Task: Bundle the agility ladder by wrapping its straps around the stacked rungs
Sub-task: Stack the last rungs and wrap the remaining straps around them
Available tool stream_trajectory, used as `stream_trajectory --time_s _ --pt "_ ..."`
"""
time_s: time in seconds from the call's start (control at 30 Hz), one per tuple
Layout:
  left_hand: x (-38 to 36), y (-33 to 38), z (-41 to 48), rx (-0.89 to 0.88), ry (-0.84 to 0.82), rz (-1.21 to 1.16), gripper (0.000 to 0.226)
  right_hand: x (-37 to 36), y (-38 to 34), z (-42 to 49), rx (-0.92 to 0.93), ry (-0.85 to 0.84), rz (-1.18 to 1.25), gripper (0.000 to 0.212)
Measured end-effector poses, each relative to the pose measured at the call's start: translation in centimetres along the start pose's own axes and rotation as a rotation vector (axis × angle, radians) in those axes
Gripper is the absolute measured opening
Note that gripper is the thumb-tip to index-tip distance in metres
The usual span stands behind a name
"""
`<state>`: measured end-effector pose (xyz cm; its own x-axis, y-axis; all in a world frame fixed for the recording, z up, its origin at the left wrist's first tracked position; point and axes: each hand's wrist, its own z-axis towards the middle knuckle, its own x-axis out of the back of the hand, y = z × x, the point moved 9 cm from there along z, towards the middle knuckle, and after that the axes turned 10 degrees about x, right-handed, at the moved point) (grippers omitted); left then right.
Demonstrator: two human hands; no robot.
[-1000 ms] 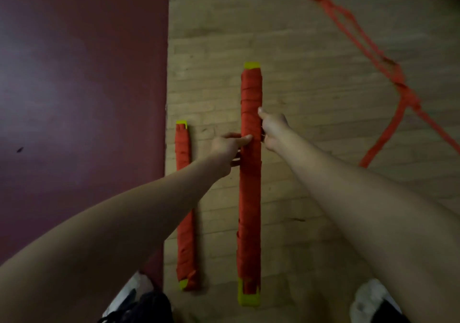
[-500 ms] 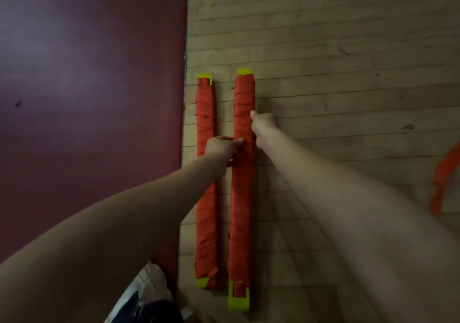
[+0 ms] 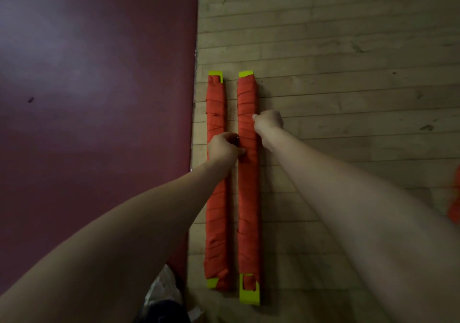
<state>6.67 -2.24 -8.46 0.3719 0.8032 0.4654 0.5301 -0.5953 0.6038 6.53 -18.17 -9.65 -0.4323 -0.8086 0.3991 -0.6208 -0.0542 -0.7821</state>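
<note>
Two ladder bundles lie side by side on the wooden floor, each a stack of yellow-green rungs wound in orange strap. The right bundle (image 3: 247,198) is held at mid-length from both sides. My left hand (image 3: 224,148) grips its left edge, fingers curled against the strap. My right hand (image 3: 268,121) grips its right edge a little farther up, thumb on the wrapping. The left bundle (image 3: 216,218) lies parallel and close, partly behind my left hand and forearm.
A dark red mat (image 3: 94,98) covers the floor on the left, its edge running just beside the left bundle. Loose orange strap (image 3: 455,205) shows at the right frame edge. A shoe tip (image 3: 164,295) is at the bottom.
The held bundle has come to rest next to the other one, their far ends level. The view has shifted left, so the loose strap on the right has almost left the frame.
</note>
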Motion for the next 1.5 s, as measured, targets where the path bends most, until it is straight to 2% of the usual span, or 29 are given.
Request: stream_trajectory --time_s 0.17,0.23,0.33,0.43,0.6,0.7,0.8,0.93,1.03,1.2,1.27,1.37,1.5 --pt "0.1 0.3 0.5 0.007 0.042 -0.008 0.047 0.3 1.0 -0.8 0.006 -0.177 0.198 0.031" --pt "0.0 2.5 0.0 -0.102 0.105 0.107 0.039 1.5 0.8 -1.1 0.004 -0.219 0.249 0.028" --pt "-1.9 6.5 -1.9 -0.276 0.128 0.224 0.043 4.9 0.5 -1.4 0.042 -0.230 0.187 0.025" --pt "-5.4 9.1 -4.0 -0.307 0.035 0.187 0.044 11.1 1.0 -1.6 0.110 -0.214 -0.060 0.041" --pt "-13.8 11.9 -9.7 -0.191 -0.261 0.142 0.044 26.0 4.7 -3.5 0.109 -0.092 -0.428 0.059" --pt "-20.3 13.8 -14.1 -0.208 -0.415 0.182 0.049 34.7 8.7 -5.6 0.054 -0.012 -0.435 0.056" --pt "-26.8 15.1 -19.1 -0.299 -0.527 0.236 0.060 41.5 12.0 -7.8 0.045 0.106 -0.392 0.051" --pt "-35.2 14.1 -24.5 -0.372 -0.630 0.286 0.074 48.5 17.4 -9.7 0.003 0.271 -0.325 0.063" --pt "-40.4 11.9 -27.6 -0.434 -0.733 0.438 0.074 51.9 22.2 -10.9 -0.055 0.324 -0.276 0.069" --pt "-46.2 5.6 -30.8 -0.644 -0.810 0.930 0.043 53.5 28.4 -13.3 -0.013 0.198 -0.459 0.061" --pt "-47.0 3.1 -30.5 -0.724 -0.785 1.080 0.042 53.0 31.9 -14.2 -0.066 0.052 -0.623 0.076" --pt "-46.6 1.8 -29.6 -0.796 -0.646 1.139 0.042 52.1 36.9 -15.9 -0.165 -0.154 -0.816 0.102" --pt "-46.3 1.9 -27.9 -0.800 -0.531 1.136 0.034 51.3 38.8 -17.0 -0.178 -0.199 -0.911 0.105"
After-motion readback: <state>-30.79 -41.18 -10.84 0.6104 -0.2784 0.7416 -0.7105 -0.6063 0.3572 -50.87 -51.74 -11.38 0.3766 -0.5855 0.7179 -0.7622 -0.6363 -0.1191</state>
